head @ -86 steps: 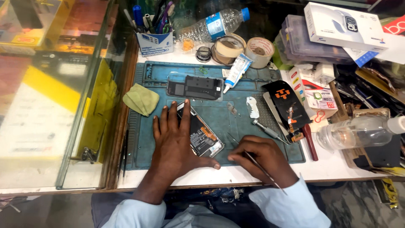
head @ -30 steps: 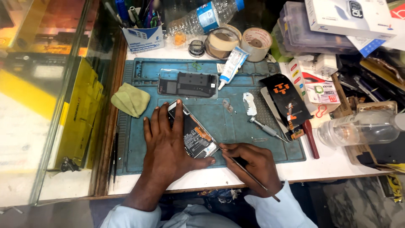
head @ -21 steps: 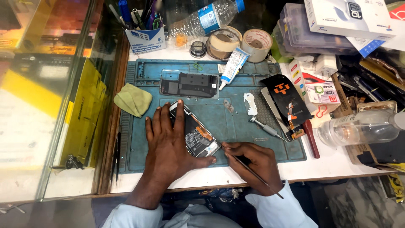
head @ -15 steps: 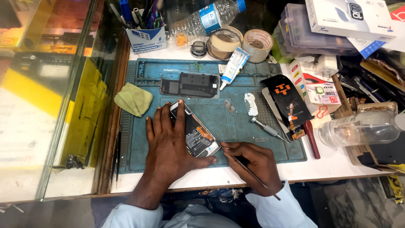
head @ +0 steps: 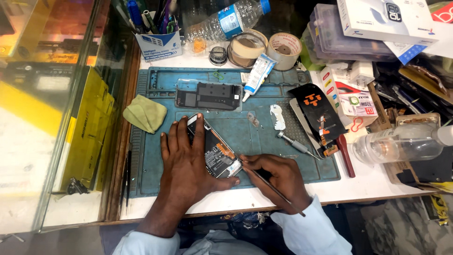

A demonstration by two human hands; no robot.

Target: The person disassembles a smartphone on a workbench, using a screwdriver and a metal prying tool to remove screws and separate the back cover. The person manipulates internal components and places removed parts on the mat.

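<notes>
— Where do we have the opened phone [head: 214, 150]?

— It lies flat on the blue work mat [head: 264, 141], near the mat's front edge, tilted so its top end points up and to the left. Its back is off and we see the circuit parts inside.

— And our left hand [head: 186, 163]?

— Palm down, fingers spread, pressing on the phone's left side and on the mat beside it. That grip is splayed flat, not closed around anything.

— The right hand [head: 276, 177]?

— It sits just to the right of the phone's lower end, its grip pinched on a thin dark tool [head: 271, 185]. The tool's tip reaches the phone's lower right corner; whether it actually touches the board, we cannot quite tell.

— What lies around us on the worktop [head: 377, 182]?

— A black phone frame [head: 208, 96] farther back on the mat, a green cloth [head: 145, 113] at the left edge, a glue tube [head: 257, 74], a screwdriver [head: 295, 144] to the right, and a clear bottle [head: 401, 144] lying well off to the right.
</notes>
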